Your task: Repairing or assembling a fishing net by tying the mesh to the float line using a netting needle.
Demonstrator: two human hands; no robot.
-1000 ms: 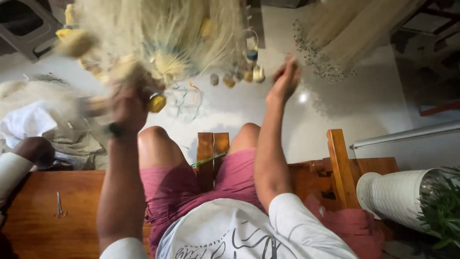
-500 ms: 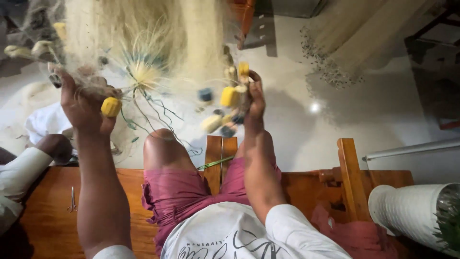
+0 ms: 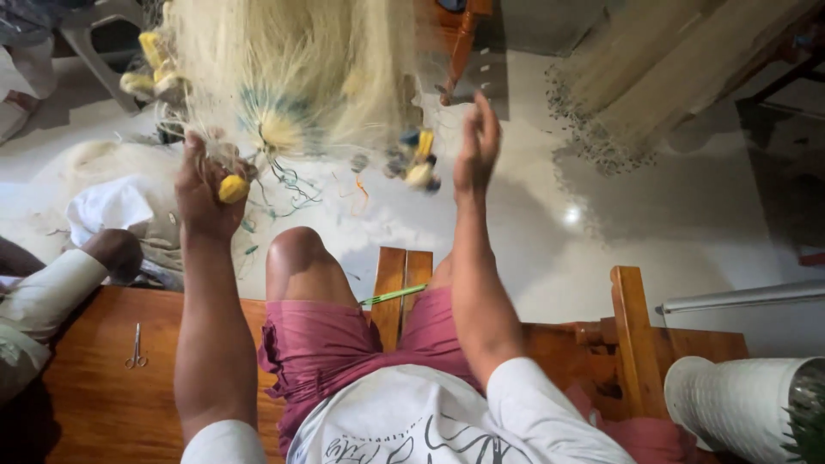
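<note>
A pale yellowish fishing net [image 3: 292, 69] hangs in front of me, bunched at the top of the view. My left hand [image 3: 204, 193] is closed around a gathered part of the net and a small yellow float [image 3: 232, 188]. My right hand [image 3: 475, 150] is raised with its fingers apart, pinching the net's edge line, beside a cluster of yellow, blue and pale floats [image 3: 416, 163]. More yellow floats [image 3: 148, 64] hang at the upper left. Green and blue twine ends [image 3: 288, 185] dangle between my hands.
I sit on a wooden bench [image 3: 94, 378] with small scissors [image 3: 135, 346] lying on it. A green stick [image 3: 392, 296] rests between my legs. Another person's sleeve and hand [image 3: 77, 266] reach in at left. A white woven pot [image 3: 739, 404] stands at right; another net [image 3: 662, 77] hangs beyond.
Both hands have shifted along the net, my right hand rising and opening its fingers, and the floats by it have swung lower left. My left hand stays closed on the net and yellow float.
</note>
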